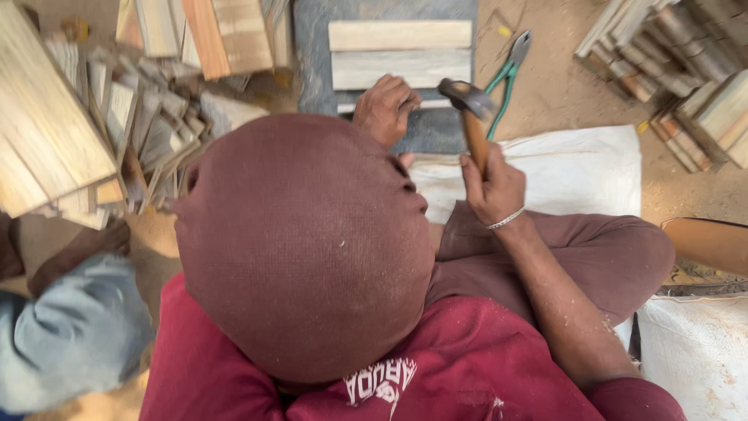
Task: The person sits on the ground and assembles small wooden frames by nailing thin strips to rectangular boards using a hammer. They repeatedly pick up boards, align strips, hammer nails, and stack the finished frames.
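- Sandy floor (561,86) all around, wooden slat stacks (54,132) left and right.
- Grey slab (312,70) carries pale planks (399,53); left hand (384,107) curls down on them.
- Right hand (494,185) grips the hammer (470,109), raised beside green pliers (506,74).
- White sack (576,171) beneath.

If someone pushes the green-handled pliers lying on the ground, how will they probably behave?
The green-handled pliers lie flat on the sandy ground, so they would probably slide, not roll. They look like metal, so likely stiff and rather heavy for their size. Their handles are spread apart, so they may swing at the joint when lifted.
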